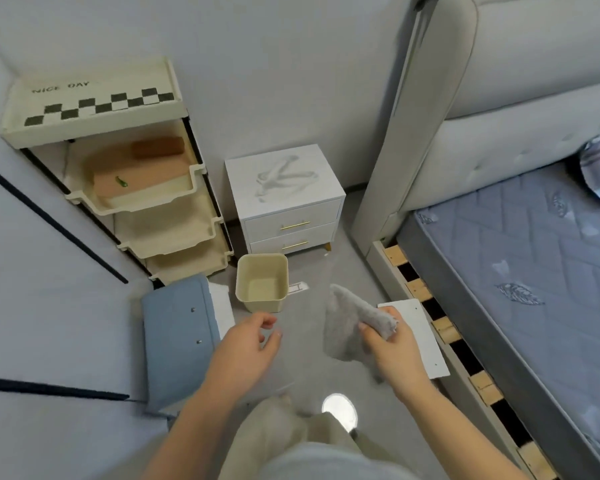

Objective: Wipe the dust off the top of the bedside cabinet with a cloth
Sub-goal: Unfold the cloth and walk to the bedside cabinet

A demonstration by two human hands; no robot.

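The right grip (392,344), at 5 o'clock in the view, pinches a bunched grey cloth (343,327) that hangs from its fingers. The left grip (246,344), at 7 o'clock, is loosely spread and holds nothing. Ahead of both at 12 o'clock stands the white bedside cabinet (284,192), its top smeared with dust and well apart from the cloth. A beige bin (262,282) stands just before it on the floor.

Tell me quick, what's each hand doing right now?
Left hand: open, fingers loosely curled, holding nothing.
Right hand: gripping the fuzzy grey cloth.
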